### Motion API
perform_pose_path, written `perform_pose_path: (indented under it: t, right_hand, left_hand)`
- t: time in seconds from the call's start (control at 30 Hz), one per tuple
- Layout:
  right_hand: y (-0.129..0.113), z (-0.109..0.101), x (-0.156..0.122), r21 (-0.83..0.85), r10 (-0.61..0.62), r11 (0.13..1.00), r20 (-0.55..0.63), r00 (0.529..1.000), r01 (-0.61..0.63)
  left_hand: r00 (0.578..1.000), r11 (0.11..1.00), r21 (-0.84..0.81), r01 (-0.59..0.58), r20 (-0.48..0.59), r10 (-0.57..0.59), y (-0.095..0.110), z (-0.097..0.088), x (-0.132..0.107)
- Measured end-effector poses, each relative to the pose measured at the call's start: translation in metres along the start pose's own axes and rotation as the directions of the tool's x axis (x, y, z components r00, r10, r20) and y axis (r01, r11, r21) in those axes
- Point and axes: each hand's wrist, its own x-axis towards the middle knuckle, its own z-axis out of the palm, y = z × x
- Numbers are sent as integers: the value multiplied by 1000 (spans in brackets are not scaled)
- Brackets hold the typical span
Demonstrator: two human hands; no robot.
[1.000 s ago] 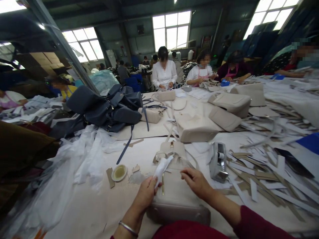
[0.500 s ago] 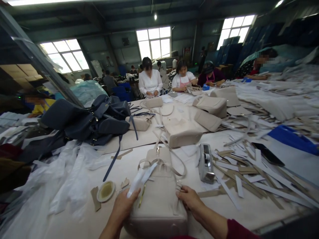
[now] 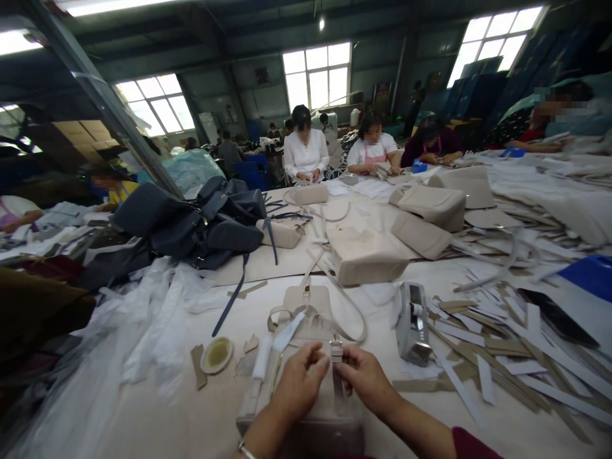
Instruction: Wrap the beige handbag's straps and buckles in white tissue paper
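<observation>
A beige bag (image 3: 318, 417) lies on the table in front of me, its flap and handle toward the far side. My right hand (image 3: 368, 377) is closed on a beige strap (image 3: 337, 382) with a small metal buckle at the bag's right side. Beside that strap, my left hand (image 3: 300, 380) hovers over the bag, fingers bent and thumb apart, with nothing visible in it. White wrapping (image 3: 262, 358) rests at the bag's left edge, near a gold zip (image 3: 276, 376). A long shoulder strap (image 3: 356, 312) loops beyond the flap.
Right of the bag stands a grey tape dispenser (image 3: 414, 325), then brown and white strips (image 3: 482, 344) and a phone (image 3: 557, 317). Left are a round dish (image 3: 217, 355), plastic bags (image 3: 157, 319) and dark blue bags (image 3: 191, 223). More beige bags (image 3: 370, 255) lie ahead; several people sit beyond.
My left hand has let go of the white wrapping and moved right, over the bag toward the buckled strap. My right hand stays at that strap. The view has turned slightly left.
</observation>
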Motion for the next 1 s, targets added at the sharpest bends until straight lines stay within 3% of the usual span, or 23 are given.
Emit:
perform_pose_path:
  t: [0.07,0.17,0.23,0.3,0.33,0.4,0.57,0.7,0.73,0.8,0.87,0.93,1.0]
  right_hand:
    - [-6,-10,-3,-249,-166,952,74,983,179]
    - [-18,-47,3,-647,-298,672,209,931,361]
    - [-25,-80,16,-872,-254,400,189,948,281]
    - [-29,-114,35,-986,-213,115,91,973,117]
    - [-30,-128,45,-999,-203,24,39,978,44]
    - [-30,-151,65,-998,-207,-45,-43,977,-54]
    - [-33,-177,96,-998,-255,-4,-64,965,-67]
    - [-46,-173,96,-993,-297,122,-42,954,-5]
    - [-48,-167,93,-975,-291,220,-46,956,20]
    - [-47,-149,82,-838,-247,537,-44,968,99]
    - [-40,-123,69,-537,-188,828,-1,982,158]
    - [-28,-95,56,-272,-146,949,79,986,162]
    - [-14,-72,45,-121,-135,981,147,980,153]
  left_hand:
    - [979,963,-229,141,176,-102,3,25,7]
    - [945,834,-448,323,206,-255,-6,46,17]
    - [928,762,-529,373,230,-294,-11,49,22]
    - [931,749,-553,365,230,-284,-12,47,25]
    - [933,745,-562,359,226,-279,-11,45,26]
    - [930,711,-599,368,225,-291,-7,41,28]
    - [937,619,-709,338,188,-295,-3,32,26]
    - [941,575,-755,314,165,-296,-6,28,23]
    - [942,592,-744,309,154,-298,-7,28,22]
    - [956,686,-674,274,109,-274,-7,28,22]
    - [980,829,-531,174,14,-196,-4,27,23]
    - [991,927,-369,72,-77,-108,1,26,25]
    - [993,955,-295,20,-109,-54,6,24,27]
